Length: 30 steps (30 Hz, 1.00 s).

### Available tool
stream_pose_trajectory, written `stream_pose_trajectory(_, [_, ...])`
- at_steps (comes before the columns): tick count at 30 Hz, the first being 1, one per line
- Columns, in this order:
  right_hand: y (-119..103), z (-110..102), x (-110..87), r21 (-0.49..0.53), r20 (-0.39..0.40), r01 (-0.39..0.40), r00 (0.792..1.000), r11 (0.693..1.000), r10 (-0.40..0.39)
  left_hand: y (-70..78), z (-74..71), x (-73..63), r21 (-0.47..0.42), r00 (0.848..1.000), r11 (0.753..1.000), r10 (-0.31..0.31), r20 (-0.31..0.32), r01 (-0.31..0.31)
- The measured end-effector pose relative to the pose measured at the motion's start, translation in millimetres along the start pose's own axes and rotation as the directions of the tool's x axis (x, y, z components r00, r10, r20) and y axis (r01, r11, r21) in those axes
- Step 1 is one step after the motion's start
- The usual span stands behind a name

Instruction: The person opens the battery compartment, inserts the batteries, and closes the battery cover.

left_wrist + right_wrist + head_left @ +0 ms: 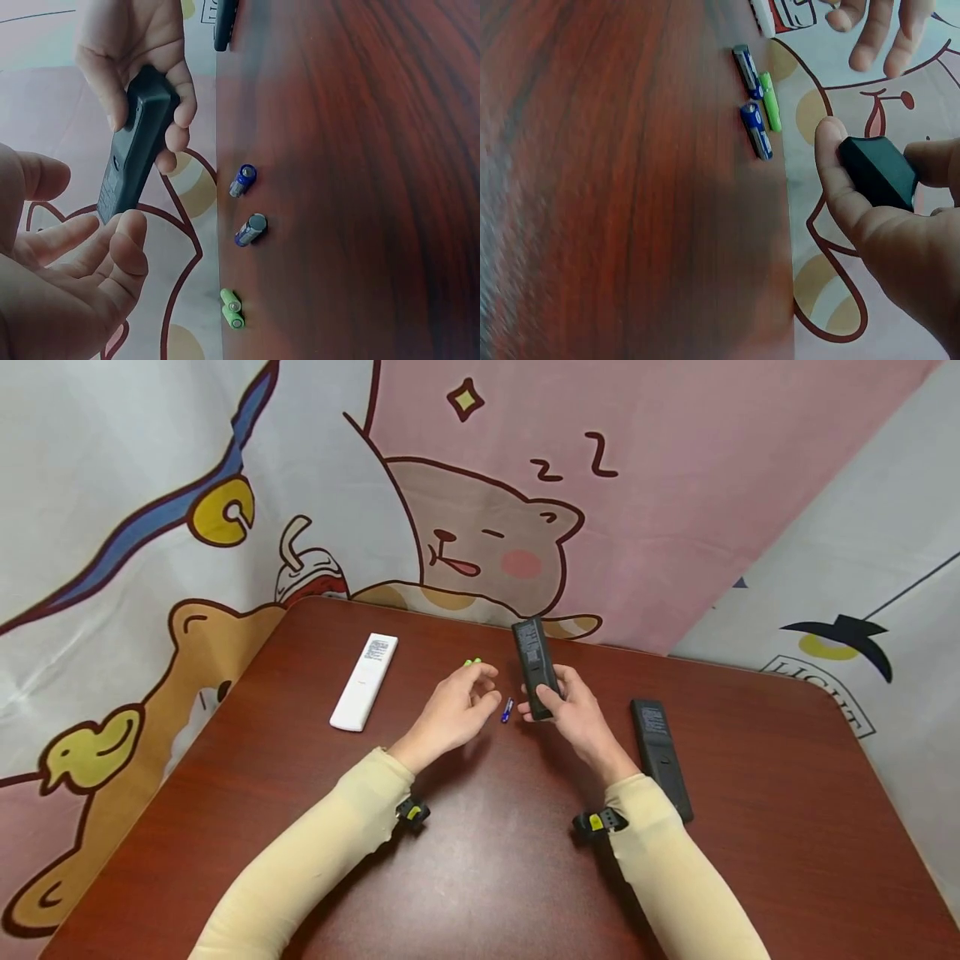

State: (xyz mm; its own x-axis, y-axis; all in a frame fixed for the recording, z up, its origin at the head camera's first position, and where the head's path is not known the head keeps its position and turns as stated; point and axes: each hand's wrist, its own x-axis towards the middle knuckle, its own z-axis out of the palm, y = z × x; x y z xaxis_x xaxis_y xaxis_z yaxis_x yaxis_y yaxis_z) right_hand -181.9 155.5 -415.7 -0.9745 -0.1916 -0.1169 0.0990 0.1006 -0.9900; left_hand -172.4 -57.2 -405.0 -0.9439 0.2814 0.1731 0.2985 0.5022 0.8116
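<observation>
My right hand (577,718) grips a black remote control (532,656) near its lower end, thumb on the back face with the printed label. The remote is tilted up above the table. My left hand (459,702) is to its left, holding nothing, its fingers loosely bent. In the left wrist view, the left fingertips overlap the remote's far end. Beneath the hands lie two blue-and-silver batteries, one blue battery (244,180) beside another blue battery (252,229). Green batteries (232,309) lie side by side close to them, mostly hidden behind my left hand in the head view.
A white remote control (365,681) lies on the table at the left. Another black remote control (660,760) lies right of my right forearm. The reddish-brown table (457,877) ends at a cartoon-printed curtain (645,527) along the back and sides.
</observation>
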Motion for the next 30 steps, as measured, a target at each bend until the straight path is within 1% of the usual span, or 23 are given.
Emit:
stream_pose_trajectory(7, [1.8, 5.3, -3.7, 0.057, 0.032, 0.003, 0.999, 0.998, -0.005, 4.5, 4.6, 2.7, 0.015, 0.999, 1.0, 0.014, 0.034, -0.015])
stream_pose_trajectory(15, [2.3, 11.7, -5.4, 0.146, 0.067, 0.009, 0.998, 0.989, -0.019, 8.3, 10.5, 6.2, 0.062, 0.998, 0.997, 0.051, 0.044, -0.054])
stream_pose_trajectory(19, [2.4, 14.4, -7.1, 0.178, 0.068, 0.02, 0.997, 0.984, -0.032, 8.1, 12.8, 7.8, 0.059, 0.996, 0.995, 0.076, 0.05, -0.079])
stream_pose_trajectory(22, [2.3, 16.1, -8.8, 0.182, 0.06, 0.023, 0.998, 0.983, -0.035, 7.8, 14.2, 8.4, 0.056, 0.995, 0.994, 0.088, 0.054, -0.091])
stream_pose_trajectory(30, [1.2, 20.1, -9.7, 0.195, 0.032, 0.015, 0.999, 0.981, -0.021, 9.2, 16.1, 9.0, 0.057, 0.995, 0.995, 0.08, 0.06, -0.084])
